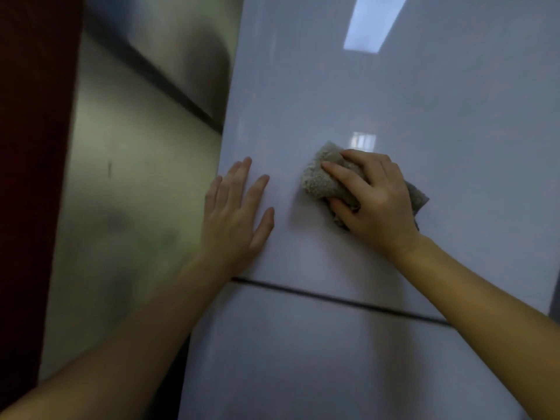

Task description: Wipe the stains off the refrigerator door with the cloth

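The glossy pale grey refrigerator door (394, 95) fills the right side of the head view. My right hand (374, 195) grips a bunched beige-grey cloth (319, 174) and presses it against the door's middle; thumb and fingers curl round the cloth. My left hand (236, 213) lies flat on the door near its left edge, fingers straight and spread, a short way left of the cloth. No stain shows plainly on the glossy surface.
A dark horizontal gap (333, 297) below both hands divides the upper door from the lower door (303, 359). Left of the refrigerator is a brushed metal panel (130, 177), and a dark red surface (30, 147) beyond it. Ceiling lights reflect in the door.
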The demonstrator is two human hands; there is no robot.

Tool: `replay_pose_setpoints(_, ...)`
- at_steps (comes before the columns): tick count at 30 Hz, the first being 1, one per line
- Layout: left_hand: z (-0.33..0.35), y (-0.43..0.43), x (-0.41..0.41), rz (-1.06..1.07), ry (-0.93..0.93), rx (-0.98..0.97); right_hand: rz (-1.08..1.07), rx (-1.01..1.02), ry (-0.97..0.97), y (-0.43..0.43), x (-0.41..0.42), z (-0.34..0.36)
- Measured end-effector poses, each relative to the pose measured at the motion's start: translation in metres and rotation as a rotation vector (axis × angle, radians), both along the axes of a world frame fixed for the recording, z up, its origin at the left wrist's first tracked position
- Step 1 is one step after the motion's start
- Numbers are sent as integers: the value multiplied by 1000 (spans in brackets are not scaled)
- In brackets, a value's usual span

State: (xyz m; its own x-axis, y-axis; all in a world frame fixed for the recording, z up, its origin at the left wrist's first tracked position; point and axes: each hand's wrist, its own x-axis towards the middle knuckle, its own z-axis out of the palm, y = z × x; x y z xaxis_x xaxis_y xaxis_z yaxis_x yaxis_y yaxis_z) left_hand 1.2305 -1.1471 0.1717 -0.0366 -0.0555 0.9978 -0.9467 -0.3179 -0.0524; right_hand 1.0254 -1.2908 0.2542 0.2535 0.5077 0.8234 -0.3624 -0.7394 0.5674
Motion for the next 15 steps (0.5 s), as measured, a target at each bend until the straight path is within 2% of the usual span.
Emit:
replay_pose_setpoints(9,260,-6,0,-32,34,-7,-64,36,-29,-7,3,275)
replay_pose_setpoints(12,313,-4,-2,-23,64,54,-85,61,-62,-10,11,344)
replay_pose_setpoints(15,330,-6,-7,-13,127,83,-75,83,-25,-8,12,361)
